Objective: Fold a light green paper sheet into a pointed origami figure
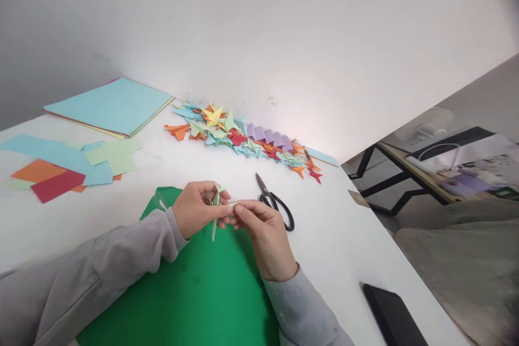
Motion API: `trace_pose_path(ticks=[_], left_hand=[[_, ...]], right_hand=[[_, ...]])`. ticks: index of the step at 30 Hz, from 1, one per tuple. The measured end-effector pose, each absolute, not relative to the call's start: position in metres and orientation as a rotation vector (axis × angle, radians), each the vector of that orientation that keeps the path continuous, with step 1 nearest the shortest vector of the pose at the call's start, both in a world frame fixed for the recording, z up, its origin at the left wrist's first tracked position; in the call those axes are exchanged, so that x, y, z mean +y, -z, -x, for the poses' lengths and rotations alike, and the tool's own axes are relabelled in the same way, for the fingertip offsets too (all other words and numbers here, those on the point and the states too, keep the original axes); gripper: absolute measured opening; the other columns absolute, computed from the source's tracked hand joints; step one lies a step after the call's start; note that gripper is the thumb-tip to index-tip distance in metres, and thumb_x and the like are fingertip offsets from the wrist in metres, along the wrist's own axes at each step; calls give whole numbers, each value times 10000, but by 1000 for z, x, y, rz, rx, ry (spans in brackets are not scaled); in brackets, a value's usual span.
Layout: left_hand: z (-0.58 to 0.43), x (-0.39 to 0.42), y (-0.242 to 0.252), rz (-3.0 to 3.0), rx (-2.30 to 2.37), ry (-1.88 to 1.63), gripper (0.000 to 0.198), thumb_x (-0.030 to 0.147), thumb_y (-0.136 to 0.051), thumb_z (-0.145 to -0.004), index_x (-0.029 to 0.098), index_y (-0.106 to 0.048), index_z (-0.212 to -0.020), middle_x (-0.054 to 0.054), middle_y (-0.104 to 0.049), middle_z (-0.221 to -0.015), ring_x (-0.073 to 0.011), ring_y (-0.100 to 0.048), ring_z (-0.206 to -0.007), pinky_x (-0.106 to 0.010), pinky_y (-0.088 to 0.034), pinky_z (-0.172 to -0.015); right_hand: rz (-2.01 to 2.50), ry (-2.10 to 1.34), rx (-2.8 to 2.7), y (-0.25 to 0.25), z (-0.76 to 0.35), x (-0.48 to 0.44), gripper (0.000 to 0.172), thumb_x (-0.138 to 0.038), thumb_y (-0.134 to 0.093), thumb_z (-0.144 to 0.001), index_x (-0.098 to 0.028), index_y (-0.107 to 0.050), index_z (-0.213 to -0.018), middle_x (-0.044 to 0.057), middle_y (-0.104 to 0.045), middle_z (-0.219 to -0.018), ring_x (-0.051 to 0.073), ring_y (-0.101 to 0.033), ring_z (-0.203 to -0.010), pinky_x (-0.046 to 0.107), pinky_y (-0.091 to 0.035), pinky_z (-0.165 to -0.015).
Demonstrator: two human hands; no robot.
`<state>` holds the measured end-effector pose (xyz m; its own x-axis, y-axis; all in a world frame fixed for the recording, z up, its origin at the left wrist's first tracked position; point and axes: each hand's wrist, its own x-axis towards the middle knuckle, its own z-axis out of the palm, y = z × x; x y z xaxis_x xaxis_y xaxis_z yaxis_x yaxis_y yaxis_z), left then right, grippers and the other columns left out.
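A small pale green folded paper figure [215,210] is pinched between both hands above a large green sheet [203,292] on the white table [332,232]. My left hand [198,208] grips its left side with curled fingers. My right hand [263,232] pinches its right tip between thumb and forefinger. One thin point of the figure hangs down between the hands. Black scissors [274,203] lie closed on the table just beyond my right hand.
A row of several coloured folded paper figures [247,138] lies along the far wall. A stack of square paper [111,106] sits far left, loose coloured sheets [60,167] nearer. A black phone [392,316] lies near the table's right edge.
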<state>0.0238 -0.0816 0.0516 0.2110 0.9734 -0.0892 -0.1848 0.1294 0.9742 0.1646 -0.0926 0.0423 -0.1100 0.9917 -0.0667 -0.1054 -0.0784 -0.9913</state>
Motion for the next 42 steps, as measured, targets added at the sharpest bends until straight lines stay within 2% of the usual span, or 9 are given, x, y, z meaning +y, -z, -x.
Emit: trace_pose_path(ticks=[12, 23, 35, 42], left_hand=[[-18, -77, -52, -1125, 968, -995, 199, 89, -677, -560, 101, -535, -700, 40, -569, -545, -99, -553, -382, -240, -476, -400], [-13, -73, -55, -1185, 962, -813, 151, 95, -641, -616, 104, -524, -711, 22, -578, -450, -123, -576, -409, -232, -481, -410], [-13, -73, -54, -1173, 1003, -790, 133, 64, -614, -622, 112, -512, -692, 36, -556, -412, -118, -561, -383, -219, -463, -400], [-13, -73, -54, -1189, 1015, -803, 135, 53, -610, -611, 122, -505, -662, 45, -544, -409, -112, -558, -387, -217, -469, -402]], right_hand=[[1170, -1420, -1211, -42, -169, -89, 100, -258, -698, -633, -161, -701, -658, 9, -643, -553, 108, -541, -540, 235, -412, -533], [1202, -1516, -1217, -40, -170, -86, 111, -253, -715, -583, -149, -678, -586, -1, -618, -499, 96, -522, -497, 235, -399, -531], [1230, -1620, -1139, -41, -169, -86, 161, -267, -757, -528, -134, -669, -555, 4, -612, -475, 92, -525, -483, 228, -396, -524], [1175, -1681, -1087, -38, -169, -86, 138, -246, -753, -568, -136, -674, -593, 5, -628, -528, 83, -537, -500, 214, -410, -527]])
